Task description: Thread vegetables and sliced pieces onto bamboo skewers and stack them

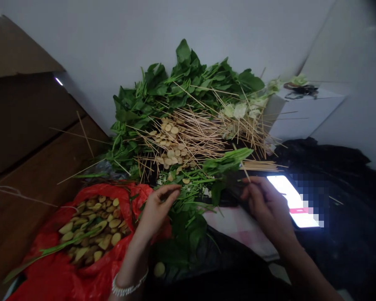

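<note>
My right hand (pixel 266 202) pinches the lower end of a thin wooden skewer (pixel 246 172), which points up and to the left. Green leaves (pixel 230 161) lie at the skewer's upper part; whether they are threaded on it I cannot tell. My left hand (pixel 159 205), with a beaded bracelet at the wrist, has its thumb and fingertips drawn together; anything between them is too small to make out. It is above the cut greens (pixel 191 192), beside a red plastic bag (pixel 138 194) holding many sliced potato-like pieces (pixel 105 221).
Behind my hands lies a pile of wooden skewers (pixel 203 133) with pale round slices (pixel 171 127), and leafy greens (pixel 188 75) against the wall. Pale cabbage-like leaves (pixel 240 110) are at the right. A lit phone (pixel 288 196) rests on black plastic (pixel 341 209) beside my right hand.
</note>
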A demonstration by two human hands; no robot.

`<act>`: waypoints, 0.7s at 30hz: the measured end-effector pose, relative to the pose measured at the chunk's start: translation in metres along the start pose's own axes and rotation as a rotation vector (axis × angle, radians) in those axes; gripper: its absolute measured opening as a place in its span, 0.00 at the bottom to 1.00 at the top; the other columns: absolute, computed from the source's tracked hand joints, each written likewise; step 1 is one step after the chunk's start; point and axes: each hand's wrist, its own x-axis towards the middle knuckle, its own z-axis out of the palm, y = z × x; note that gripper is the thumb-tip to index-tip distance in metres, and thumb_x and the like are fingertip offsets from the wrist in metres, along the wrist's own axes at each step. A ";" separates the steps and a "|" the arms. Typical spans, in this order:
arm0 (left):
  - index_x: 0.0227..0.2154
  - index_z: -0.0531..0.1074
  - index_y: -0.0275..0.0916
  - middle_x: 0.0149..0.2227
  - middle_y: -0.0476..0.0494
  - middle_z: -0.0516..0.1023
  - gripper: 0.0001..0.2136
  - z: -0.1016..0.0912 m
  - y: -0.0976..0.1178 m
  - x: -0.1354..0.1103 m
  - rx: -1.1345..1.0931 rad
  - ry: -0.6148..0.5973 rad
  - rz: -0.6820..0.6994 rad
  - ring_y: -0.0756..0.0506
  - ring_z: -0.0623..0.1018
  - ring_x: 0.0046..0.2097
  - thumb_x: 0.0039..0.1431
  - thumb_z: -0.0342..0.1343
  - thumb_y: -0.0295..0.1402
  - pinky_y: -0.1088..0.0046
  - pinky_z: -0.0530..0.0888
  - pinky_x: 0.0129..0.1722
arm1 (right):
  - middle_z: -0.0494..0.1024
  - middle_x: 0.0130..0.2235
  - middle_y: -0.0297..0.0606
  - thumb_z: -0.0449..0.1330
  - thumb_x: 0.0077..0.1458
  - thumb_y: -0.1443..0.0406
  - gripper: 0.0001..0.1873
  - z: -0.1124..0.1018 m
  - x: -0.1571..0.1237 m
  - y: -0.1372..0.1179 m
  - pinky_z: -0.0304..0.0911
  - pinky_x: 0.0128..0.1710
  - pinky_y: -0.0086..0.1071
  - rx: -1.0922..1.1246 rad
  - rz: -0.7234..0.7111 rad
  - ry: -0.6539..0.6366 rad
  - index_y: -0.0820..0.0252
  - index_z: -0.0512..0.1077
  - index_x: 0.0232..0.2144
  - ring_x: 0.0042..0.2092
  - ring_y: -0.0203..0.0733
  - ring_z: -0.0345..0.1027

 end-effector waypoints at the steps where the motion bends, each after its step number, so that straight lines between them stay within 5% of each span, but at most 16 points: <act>1: 0.37 0.80 0.39 0.39 0.42 0.82 0.10 0.004 -0.003 -0.001 0.059 -0.049 0.025 0.42 0.79 0.43 0.55 0.59 0.36 0.67 0.72 0.46 | 0.73 0.26 0.31 0.51 0.63 0.58 0.12 -0.003 0.001 0.001 0.55 0.18 0.25 0.054 0.041 0.005 0.58 0.69 0.43 0.20 0.31 0.59; 6: 0.36 0.80 0.41 0.38 0.43 0.81 0.08 0.029 -0.014 -0.002 0.377 -0.227 0.148 0.42 0.78 0.42 0.57 0.56 0.29 0.67 0.71 0.44 | 0.72 0.26 0.30 0.52 0.63 0.56 0.13 -0.003 0.000 0.004 0.51 0.16 0.24 0.165 0.103 0.014 0.59 0.68 0.41 0.17 0.28 0.54; 14: 0.35 0.81 0.43 0.37 0.41 0.78 0.07 0.061 -0.015 0.004 0.830 -0.305 0.254 0.39 0.73 0.45 0.55 0.59 0.30 0.62 0.67 0.44 | 0.71 0.25 0.28 0.52 0.63 0.57 0.12 0.001 -0.003 0.005 0.49 0.14 0.23 0.235 0.125 -0.029 0.58 0.68 0.40 0.16 0.27 0.53; 21: 0.32 0.79 0.41 0.36 0.42 0.79 0.06 0.046 -0.010 0.012 0.539 -0.208 0.272 0.42 0.75 0.42 0.56 0.57 0.28 0.66 0.68 0.44 | 0.70 0.25 0.28 0.52 0.63 0.57 0.12 0.002 -0.005 0.006 0.50 0.15 0.22 0.270 0.140 -0.068 0.58 0.68 0.41 0.17 0.27 0.53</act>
